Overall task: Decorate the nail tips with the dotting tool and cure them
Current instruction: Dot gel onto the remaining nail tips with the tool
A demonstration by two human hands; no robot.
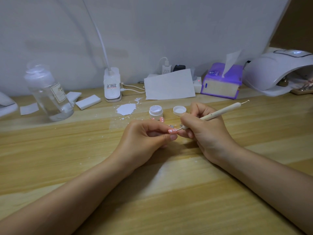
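- My left hand (149,133) sits at the centre of the frame, its fingers (169,137) pinched on a pink nail tip (172,131) that carries white dots.
- My right hand (203,129) is just right of it, fingers curled tight round the cream dotting tool (220,112), held like a pen; the handle slants toward the upper right.
- The tool's metal point touches the right edge of the nail tip.
- Above my hands, a small open white jar (156,111) stands on the wooden table (67,150), with its lid (179,110) lying upturned just to its right.
- Another dotted pink tip (162,119) lies just below the jar.
- A patch of white powder (126,109) is spilled to the jar's left.
- At the far right edge, the white curing lamp (277,72) stands at the back of the table, a purple tissue box (221,81) to its left.
- A clear bottle (49,92) stands at the left, well apart from my hands.
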